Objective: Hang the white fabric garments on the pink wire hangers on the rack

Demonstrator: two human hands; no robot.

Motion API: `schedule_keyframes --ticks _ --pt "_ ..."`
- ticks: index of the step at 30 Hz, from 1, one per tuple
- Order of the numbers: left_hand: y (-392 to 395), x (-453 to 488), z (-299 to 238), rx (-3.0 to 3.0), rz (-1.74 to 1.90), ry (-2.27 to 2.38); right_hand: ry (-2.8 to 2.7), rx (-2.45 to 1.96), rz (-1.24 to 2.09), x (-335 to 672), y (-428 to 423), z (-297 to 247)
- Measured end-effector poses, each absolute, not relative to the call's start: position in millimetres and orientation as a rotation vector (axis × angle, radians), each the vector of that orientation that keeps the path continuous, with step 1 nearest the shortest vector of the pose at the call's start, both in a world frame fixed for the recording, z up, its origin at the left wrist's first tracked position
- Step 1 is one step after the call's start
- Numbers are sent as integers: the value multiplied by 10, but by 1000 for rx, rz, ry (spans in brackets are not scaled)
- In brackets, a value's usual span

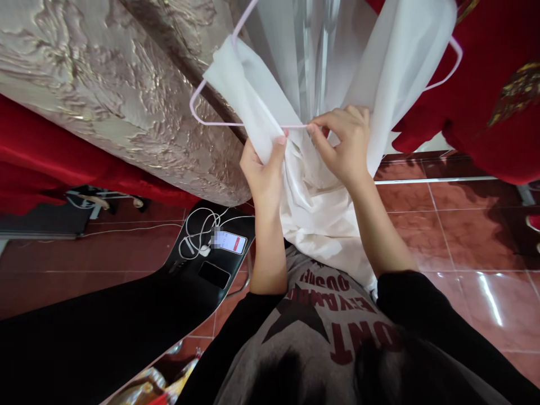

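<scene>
A long white cloth (324,208) hangs over a pale pink clothes hanger (219,123) and drapes down onto my lap. My left hand (265,169) is closed around a folded strip of the cloth, thumb on top, just below the hanger's bottom bar. Near the middle of that bar, my right hand (343,138) pinches it between thumb and index finger. Its other fingers curl against the cloth behind and are partly hidden. The hanger's left corner sticks out past the cloth, and another pale bend shows at the upper right.
On the left stands a black chair (126,304) bearing a lit phone (232,242), a dark phone (214,274) and a coiled white cable (189,225). Textured beige fabric (126,101) hangs at upper left. Red cloth (485,73) hangs at right above red floor tiles (468,242).
</scene>
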State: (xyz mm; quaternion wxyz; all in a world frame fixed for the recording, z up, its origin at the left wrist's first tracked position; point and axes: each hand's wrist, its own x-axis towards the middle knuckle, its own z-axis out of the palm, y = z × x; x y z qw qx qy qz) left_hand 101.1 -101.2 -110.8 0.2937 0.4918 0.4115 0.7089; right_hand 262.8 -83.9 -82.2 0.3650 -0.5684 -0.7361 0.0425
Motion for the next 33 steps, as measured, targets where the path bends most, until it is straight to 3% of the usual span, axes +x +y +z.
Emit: schedule_keyframes --ticks 5,13,21,24,27,33 --pt "-1150 943 -857 1400 1856 1168 -1914 -1458 77 2663 -877 -773" --pt "-744 350 -103 1189 1782 732 -1922 -1387 102 2638 -893 -730" --pt "-400 -603 -715 1324 1944 847 -1948 -1420 86 2693 -902 -681" --pt "-488 -367 -997 1011 2085 773 -1950 -1457 105 2691 -925 -667" --pt "-623 160 -1118 741 1888 801 -1947 -1479 125 2631 -952 -661" --pt "-903 1130 -985 1021 1672 872 -1953 -1456 149 2517 -1020 -624"
